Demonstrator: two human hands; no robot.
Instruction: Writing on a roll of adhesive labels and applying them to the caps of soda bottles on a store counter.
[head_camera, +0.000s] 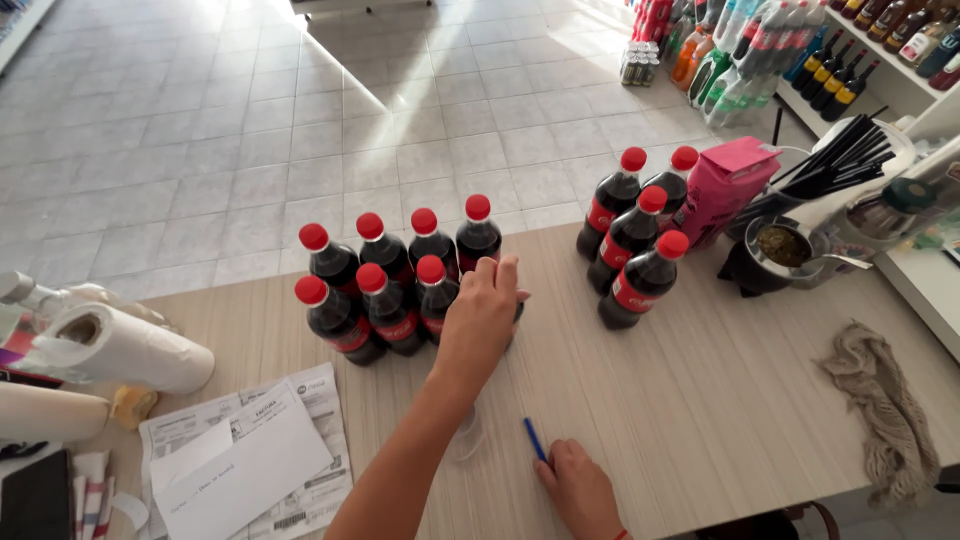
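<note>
Reaching across the desk (620, 400), the left hand (482, 315) closes its fingers over the top of a dark soda bottle at the near right corner of the cluster of red-capped bottles (395, 280); that bottle is mostly hidden under the hand, so how firm the hold is cannot be told. The right hand (580, 490) rests flat by the desk's near edge, holding nothing, its fingertips touching a blue pen (535, 438).

Risks, as judged:
- Bottles stand packed and touching; a sideways tug on the held one could topple its neighbours.
- The forearm passes over a clear plastic scrap (468, 435) and could drag it.
- The pen could roll off if the right hand shifts.

Around: a second group of four bottles (635, 245) stands well apart to the right, beside a pink carton (725, 185). Papers (245, 455) and a paper-towel roll (125, 350) lie left; a rag (885, 400) lies right.
</note>
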